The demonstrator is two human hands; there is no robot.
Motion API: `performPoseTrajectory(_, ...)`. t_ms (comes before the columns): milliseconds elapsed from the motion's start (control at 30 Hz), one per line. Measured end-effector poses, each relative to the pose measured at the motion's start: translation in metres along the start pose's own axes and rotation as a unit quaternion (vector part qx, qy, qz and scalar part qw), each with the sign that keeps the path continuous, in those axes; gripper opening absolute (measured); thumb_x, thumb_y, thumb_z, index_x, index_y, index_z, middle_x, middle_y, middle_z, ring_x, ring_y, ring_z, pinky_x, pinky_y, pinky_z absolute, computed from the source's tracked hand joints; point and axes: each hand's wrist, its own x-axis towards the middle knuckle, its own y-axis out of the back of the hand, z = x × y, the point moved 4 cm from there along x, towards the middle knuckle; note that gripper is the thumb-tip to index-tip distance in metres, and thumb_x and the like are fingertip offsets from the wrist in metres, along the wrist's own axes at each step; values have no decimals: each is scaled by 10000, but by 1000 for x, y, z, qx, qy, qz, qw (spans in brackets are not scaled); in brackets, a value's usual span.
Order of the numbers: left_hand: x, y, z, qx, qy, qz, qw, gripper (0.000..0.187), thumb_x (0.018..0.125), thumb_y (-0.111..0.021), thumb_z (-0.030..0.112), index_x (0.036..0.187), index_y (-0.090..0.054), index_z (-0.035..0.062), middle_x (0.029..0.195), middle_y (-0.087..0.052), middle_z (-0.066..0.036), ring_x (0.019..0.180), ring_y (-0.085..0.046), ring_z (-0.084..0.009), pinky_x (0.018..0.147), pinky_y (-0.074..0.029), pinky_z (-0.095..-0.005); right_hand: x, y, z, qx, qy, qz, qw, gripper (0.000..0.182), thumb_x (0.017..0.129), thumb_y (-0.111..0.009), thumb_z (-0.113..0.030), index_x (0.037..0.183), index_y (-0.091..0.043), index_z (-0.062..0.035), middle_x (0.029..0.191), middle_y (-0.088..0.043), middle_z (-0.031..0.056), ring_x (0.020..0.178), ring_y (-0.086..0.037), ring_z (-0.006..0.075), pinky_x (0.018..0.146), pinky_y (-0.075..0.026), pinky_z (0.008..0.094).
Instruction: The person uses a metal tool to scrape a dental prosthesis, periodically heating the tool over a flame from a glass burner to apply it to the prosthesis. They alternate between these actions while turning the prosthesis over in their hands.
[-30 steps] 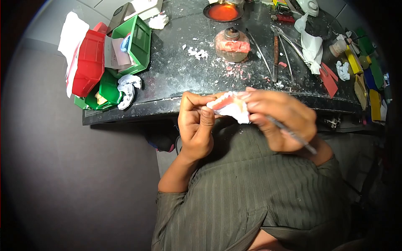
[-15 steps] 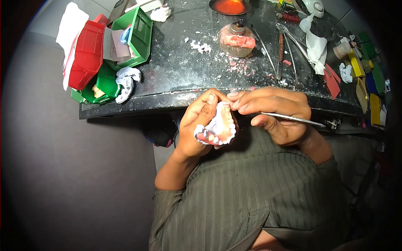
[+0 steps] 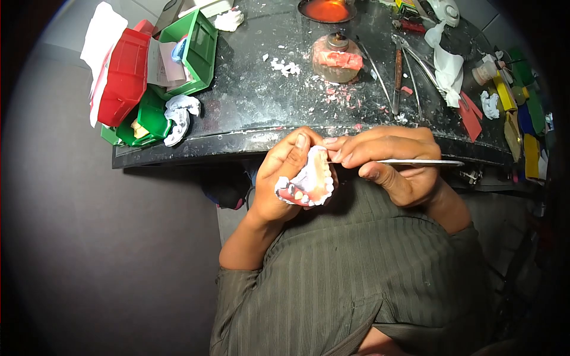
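A dental model (image 3: 320,184) with white teeth and pink and whitish gum parts is held just off the table's front edge. My left hand (image 3: 280,178) is wrapped round its left side, thumb on top. In my right hand (image 3: 398,157) lies a thin metal tool (image 3: 418,162), its handle pointing right between thumb and fingers. The tool's thin tip reaches the model's upper right side, near the back teeth. Whether the tip touches the model is too small to tell.
On the dark table (image 3: 255,101) stand a burner jar (image 3: 337,65) with pink wax, a dish of red material (image 3: 326,10) and long metal tools (image 3: 398,77). Green bins (image 3: 199,50) and a red bin (image 3: 124,77) are at the left, beside plaster pieces (image 3: 178,118).
The tool in my right hand has tilted closer to level, its handle end a little higher. My right fingers have shifted slightly. My left hand and the model have hardly moved.
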Motion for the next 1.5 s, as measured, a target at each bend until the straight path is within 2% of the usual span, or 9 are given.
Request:
performPoseTrajectory(200,2,6,0,-34,8,-50,998,374,1075,-386,326,984,-524,-10,702,-609,-121,534,-552,-135,487,-440,-247,2,3,5,58,-11,19,998,196,920,-692,-145,965,-713,45,953,-734,176,920,-728,279,839,-573,347)
performPoseTrajectory(267,2,6,-1,-56,15,-79,995,395,1078,-389,339,1006,-555,-12,740,-634,-106,613,-617,-142,565,-491,-247,3,0,3,13,24,24,999,431,962,-614,-383,963,-707,38,979,-725,222,965,-723,329,883,-577,440)
performPoseTrajectory(467,4,14,-8,-84,44,-32,995,392,1078,-390,345,1006,-560,-1,774,-636,-105,601,-604,-138,546,-486,-245,-3,1,-2,27,4,-88,996,561,990,-459,-473,1146,-657,29,915,-753,164,1110,-677,318,1141,-191,679)
performPoseTrajectory(533,5,13,-7,-47,44,-57,996,396,1081,-378,351,1008,-567,10,795,-633,-81,607,-599,-118,550,-489,-243,2,-2,2,2,70,30,997,557,988,-459,-473,1160,-657,18,959,-748,173,1106,-675,341,1146,-165,680)
performPoseTrajectory(700,11,14,-8,-28,64,-29,997,660,1040,-269,569,977,-616,11,776,-621,-58,598,-568,-100,462,-435,-241,0,4,-2,-6,46,-68,997,250,959,-603,-162,1131,-689,-2,1115,-728,117,1208,-629,304,1173,-111,653)
performPoseTrajectory(867,12,0,8,-171,61,15,983,971,961,-137,743,1145,-579,-102,868,-611,-190,641,-521,-194,445,-367,-264,-1,40,13,23,10,143,989,437,1047,-469,-321,1073,-664,69,1075,-701,208,1064,-671,295,1011,-482,427)
performPoseTrajectory(1200,12,-27,36,-32,-42,-86,995,977,987,-176,694,1295,-430,-198,897,-578,-184,709,-522,-207,526,-417,-286,-13,63,32,-11,-35,161,986,255,980,-607,-157,1076,-645,76,1047,-697,220,998,-690,265,877,-543,333)
performPoseTrajectory(1367,22,-31,46,-70,-130,-77,986,1157,779,-634,759,1523,-230,-29,1122,-583,-241,896,-598,-194,613,-494,-250,-21,75,30,39,-86,246,965,268,1035,-516,-183,1015,-592,73,729,-655,116,635,-670,178,729,-573,288)
performPoseTrajectory(1500,38,-1,55,8,-192,-14,981,1044,837,-769,452,1522,-172,-62,1318,-482,-294,894,-614,-248,712,-554,-285,-18,93,26,8,-272,212,939,255,1027,-550,-164,878,-597,39,519,-524,2,461,-520,72,599,-534,244)
